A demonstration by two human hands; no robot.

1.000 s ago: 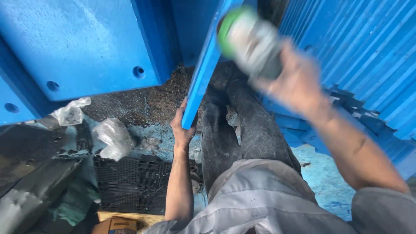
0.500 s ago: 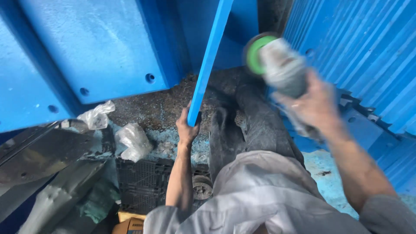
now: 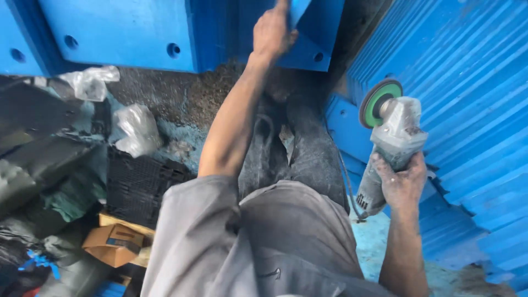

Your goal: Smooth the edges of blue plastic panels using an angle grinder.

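Worryingly, the right hand [image 3: 404, 184] alone is wrapped around the grey angle grinder with its green-backed disc [image 3: 391, 140], held beside the ribbed blue wall, while the left hand [image 3: 272, 33] grips the blue-painted metal bar's [image 3: 297, 10] edge, so a one-handed kickback could swing the disc into that forearm.

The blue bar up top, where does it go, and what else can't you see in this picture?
- Blue bar, head view: only its lower end shows; the top edge cuts off the rest.
- Left hand: its fingers wrap behind the bar, so their tips are hidden.
- Angle grinder: the right hand covers much of its handle.
- Grinder's cord: it goes out of sight behind the grey trousers.
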